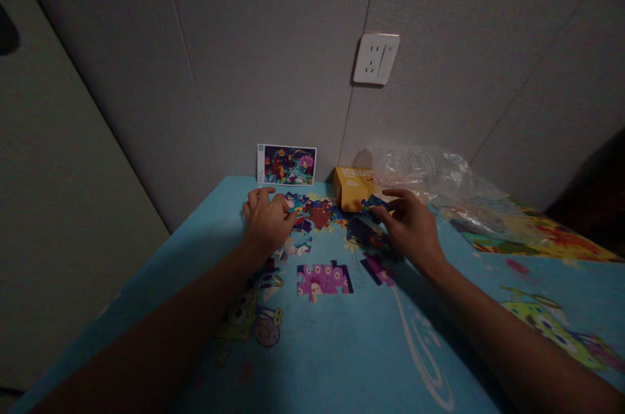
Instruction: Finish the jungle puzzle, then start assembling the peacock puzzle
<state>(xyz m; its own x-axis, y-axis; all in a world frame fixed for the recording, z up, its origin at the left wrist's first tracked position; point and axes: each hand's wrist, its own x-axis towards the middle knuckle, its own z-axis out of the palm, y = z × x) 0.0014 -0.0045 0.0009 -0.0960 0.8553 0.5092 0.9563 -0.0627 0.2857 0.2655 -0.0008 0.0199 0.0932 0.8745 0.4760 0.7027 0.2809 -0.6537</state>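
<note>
My left hand (266, 219) rests on the blue cartoon tablecloth (342, 349), fingers curled and pressing on the left end of a joined strip of jigsaw pieces (317, 212). My right hand (410, 225) pinches a dark blue puzzle piece (375, 203) between thumb and fingers, just in front of a small yellow box (352, 187). A joined purple patch of pieces (325, 278) lies nearer to me, between my forearms. Another small purple piece (378, 269) sits by my right wrist.
A reference picture card (286, 165) leans against the grey wall at the table's far edge. A crumpled clear plastic bag (439, 183) lies right of the box. A white wall socket (375, 59) is above. The table's left edge drops off near my left forearm.
</note>
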